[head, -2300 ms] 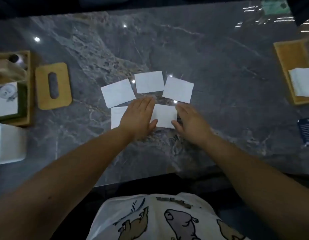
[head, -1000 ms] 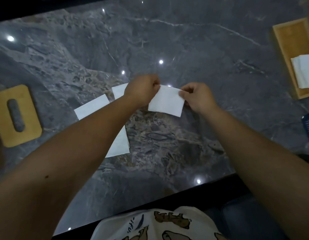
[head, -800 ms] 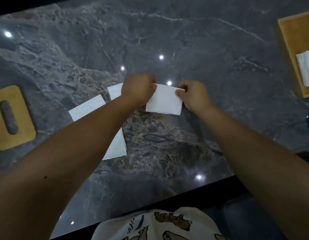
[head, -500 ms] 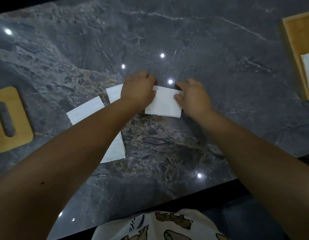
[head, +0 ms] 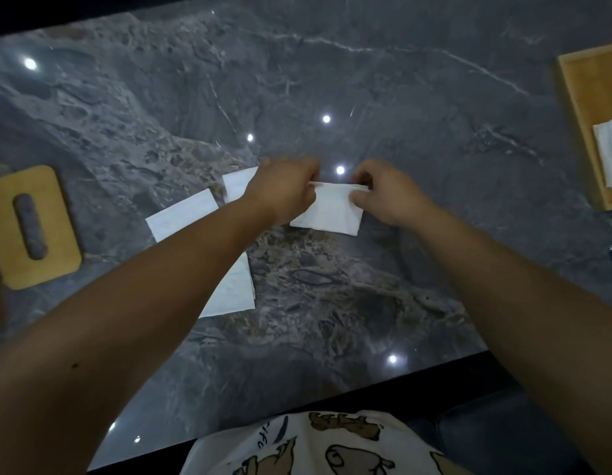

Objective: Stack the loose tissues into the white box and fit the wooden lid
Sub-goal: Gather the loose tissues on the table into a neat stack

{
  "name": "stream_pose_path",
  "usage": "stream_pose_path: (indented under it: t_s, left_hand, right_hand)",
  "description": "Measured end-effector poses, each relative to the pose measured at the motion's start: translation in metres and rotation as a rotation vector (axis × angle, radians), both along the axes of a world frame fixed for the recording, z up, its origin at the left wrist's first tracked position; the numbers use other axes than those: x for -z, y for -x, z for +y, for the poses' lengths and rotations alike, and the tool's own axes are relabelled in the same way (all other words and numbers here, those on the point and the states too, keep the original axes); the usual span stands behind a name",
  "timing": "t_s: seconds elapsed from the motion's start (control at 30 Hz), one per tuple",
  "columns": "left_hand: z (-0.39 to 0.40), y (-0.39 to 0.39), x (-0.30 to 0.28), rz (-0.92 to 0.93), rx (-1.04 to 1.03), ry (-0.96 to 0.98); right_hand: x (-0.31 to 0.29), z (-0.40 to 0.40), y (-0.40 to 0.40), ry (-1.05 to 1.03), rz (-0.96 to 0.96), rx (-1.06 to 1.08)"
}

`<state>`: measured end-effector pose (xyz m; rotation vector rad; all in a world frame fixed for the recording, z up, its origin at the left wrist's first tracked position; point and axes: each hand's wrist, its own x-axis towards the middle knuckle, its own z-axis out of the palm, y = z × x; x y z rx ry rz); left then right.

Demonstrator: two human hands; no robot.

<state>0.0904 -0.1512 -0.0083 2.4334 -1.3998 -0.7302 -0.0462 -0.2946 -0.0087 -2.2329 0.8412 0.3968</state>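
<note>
Likely the thin tissue (head: 327,210), pinched at its far edge between left hand (head: 284,190) and right hand (head: 388,193) and well right of the wooden lid (head: 33,228), tears or slips if tugged unevenly.

Tabletop (head: 400,80): dark grey marble-pattern slab w/ pale veins, glossy. Small bright light reflections (head: 326,118) scattered across it. Dim room; black beyond edges.

Both forearms are seen bare from the near edge of the view up to the left hand (head: 284,193) and the right hand (head: 388,197); no sleeves, rings or watches are seen. Nearer than the hands, a white shirt (head: 318,443) printed with brown cartoon animals and dark lettering is worn.
</note>
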Motion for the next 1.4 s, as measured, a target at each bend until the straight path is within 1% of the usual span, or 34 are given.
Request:
stream_pose_path:
  t_s: [0.13, 0.3, 0.37, 0.6, 0.7, 0.8, 0.9, 1.07, 1.17, 1.27, 1.4]
  left_hand:
    - [0.022, 0.002, -0.012, 0.098, -0.046, 0.062]
    - [0.051, 0.005, -0.027, 0.387, -0.207, 0.16]
    - [0.062, 0.003, -0.03, 0.436, -0.275, 0.176]
    - [0.089, -0.02, -0.023, 0.332, -0.394, 0.218]
    - [0.094, -0.03, -0.018, 0.291, -0.456, 0.19]
    - [0.094, -0.041, -0.01, 0.239, -0.503, 0.15]
    - [0.089, -0.051, -0.001, 0.167, -0.505, 0.116]
    - [0.081, -0.062, 0.014, 0.058, -0.462, 0.055]
    - [0.079, -0.066, 0.021, -0.02, -0.416, 0.002]
    - [0.079, -0.064, 0.028, -0.11, -0.385, -0.016]
    - [0.08, -0.064, 0.033, -0.245, -0.314, 0.009]
  right_hand:
    - [-0.01, 0.005, 0.001, -0.075, 0.0, -0.07]
    - [-0.029, 0.016, -0.002, -0.165, -0.081, -0.088]
    - [-0.037, 0.022, -0.006, -0.219, -0.1, -0.071]
    - [-0.044, 0.039, -0.041, -0.352, -0.094, -0.008]
    - [-0.031, 0.043, -0.062, -0.278, -0.108, -0.005]
    - [-0.015, 0.049, -0.08, -0.249, -0.128, 0.056]
    - [-0.002, 0.052, -0.092, -0.203, -0.113, 0.072]
    - [0.014, 0.052, -0.098, -0.092, -0.094, 0.053]
    - [0.021, 0.052, -0.101, 0.092, -0.044, -0.038]
    - [0.026, 0.054, -0.102, 0.231, -0.059, -0.098]
    - [0.024, 0.056, -0.1, 0.379, -0.068, -0.318]
